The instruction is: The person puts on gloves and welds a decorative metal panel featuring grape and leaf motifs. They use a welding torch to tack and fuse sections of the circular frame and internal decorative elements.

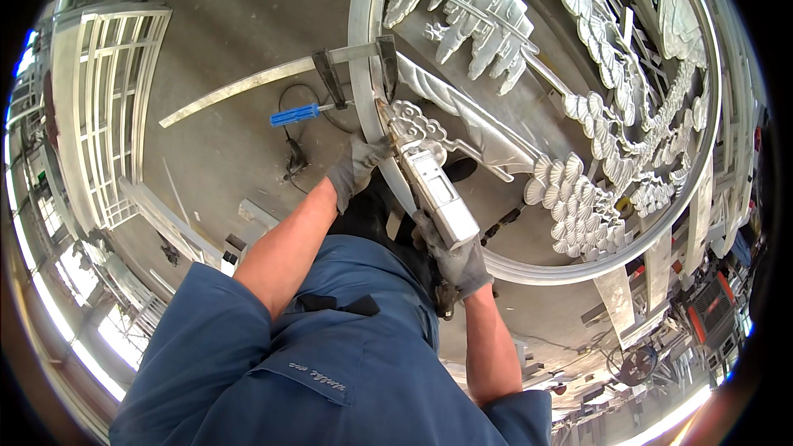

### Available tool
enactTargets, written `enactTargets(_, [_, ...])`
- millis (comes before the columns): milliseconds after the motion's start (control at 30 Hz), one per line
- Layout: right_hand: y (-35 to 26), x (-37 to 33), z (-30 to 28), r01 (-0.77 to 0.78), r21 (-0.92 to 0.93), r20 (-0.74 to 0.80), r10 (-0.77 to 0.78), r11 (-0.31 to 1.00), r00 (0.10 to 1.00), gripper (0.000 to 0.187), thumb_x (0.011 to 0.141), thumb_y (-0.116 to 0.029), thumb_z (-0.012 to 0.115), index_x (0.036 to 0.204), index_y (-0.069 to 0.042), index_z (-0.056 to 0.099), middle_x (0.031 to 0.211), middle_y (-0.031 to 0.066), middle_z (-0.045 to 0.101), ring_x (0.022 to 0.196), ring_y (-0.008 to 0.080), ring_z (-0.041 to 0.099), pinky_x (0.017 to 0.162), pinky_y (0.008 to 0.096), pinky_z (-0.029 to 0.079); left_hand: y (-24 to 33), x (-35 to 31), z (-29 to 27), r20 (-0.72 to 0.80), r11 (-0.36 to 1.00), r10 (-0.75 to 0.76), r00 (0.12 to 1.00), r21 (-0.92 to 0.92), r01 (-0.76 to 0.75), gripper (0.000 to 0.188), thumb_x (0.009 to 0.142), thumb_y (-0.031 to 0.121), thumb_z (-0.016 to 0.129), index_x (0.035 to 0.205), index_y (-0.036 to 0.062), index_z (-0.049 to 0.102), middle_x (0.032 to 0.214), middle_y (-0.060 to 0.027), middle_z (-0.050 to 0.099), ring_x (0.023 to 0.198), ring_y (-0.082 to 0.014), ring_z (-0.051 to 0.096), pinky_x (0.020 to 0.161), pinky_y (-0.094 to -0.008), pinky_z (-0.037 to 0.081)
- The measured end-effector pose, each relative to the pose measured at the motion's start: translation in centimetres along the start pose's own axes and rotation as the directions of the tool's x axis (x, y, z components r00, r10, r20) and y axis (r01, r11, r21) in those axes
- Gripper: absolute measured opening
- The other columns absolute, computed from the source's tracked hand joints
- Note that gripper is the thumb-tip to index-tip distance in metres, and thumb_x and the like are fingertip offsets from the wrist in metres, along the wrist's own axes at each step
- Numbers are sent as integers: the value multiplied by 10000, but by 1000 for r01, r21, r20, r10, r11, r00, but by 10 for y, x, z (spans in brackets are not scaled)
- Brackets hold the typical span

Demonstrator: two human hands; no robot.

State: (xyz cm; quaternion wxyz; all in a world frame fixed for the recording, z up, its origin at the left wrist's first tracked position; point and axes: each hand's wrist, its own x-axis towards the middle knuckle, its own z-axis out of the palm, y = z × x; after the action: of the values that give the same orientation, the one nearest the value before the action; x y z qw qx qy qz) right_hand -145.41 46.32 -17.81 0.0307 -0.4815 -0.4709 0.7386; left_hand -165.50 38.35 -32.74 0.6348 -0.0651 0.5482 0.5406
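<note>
My right hand (457, 260), in a grey glove, is wrapped round the rear of a white boxy handheld welding gun (442, 198). The gun's narrow tip points at the inner side of a large metal ring (364, 29). On the ring's near left part, my gloved left hand (361, 163) is closed round the rim, its fingertips partly hidden. Just beyond both hands, a bar clamp (329, 78) with black jaws and a blue handle (295, 115) spans the ring. A curled cloud-shaped metal ornament (420, 125) lies beside the gun's tip, partly covered by it.
Inside the ring are silvery cast reliefs: hanging leaf-like forms (487, 25), a twisted metal branch (471, 111) and shell-like clusters (570, 198). A metal lattice frame (116, 116) stands at left. A cabled tool (295, 157) lies on the floor. An orange-and-black machine (710, 310) sits at right.
</note>
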Motion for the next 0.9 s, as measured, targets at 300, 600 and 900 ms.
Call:
enactTargets(300, [-10, 3, 1, -84, 24, 9, 84, 996, 996, 228, 922, -158, 650, 1063, 21, 659, 799, 78, 654, 719, 181, 633, 641, 340, 495, -27, 20, -39, 31, 999, -32, 999, 2, 32, 348, 929, 176, 760, 1230, 32, 661, 1000, 17, 692, 840, -57, 614, 759, -251, 504])
enactTargets(600, [-5, 7, 1, -11, -23, 23, 12, 1000, 1000, 220, 888, -49, 618, 1092, 10, 672, 889, 119, 684, 773, 238, 697, 672, 371, 538, -13, 8, -17, -17, 998, 10, 1000, 66, -8, 349, 931, 206, 760, 1207, 11, 673, 998, 20, 681, 836, -69, 616, 758, -258, 509])
enactTargets(900, [2, 9, 3, 64, -35, 6, -64, 997, 998, 256, 952, -174, 628, 1127, 10, 658, 815, 113, 672, 721, 222, 675, 646, 359, 519, -9, 2, -20, 146, 865, 215, 966, 430, -258, 449, 860, 273, 846, 1207, 36, 691, 1092, -21, 711, 956, -114, 658, 856, -306, 520])
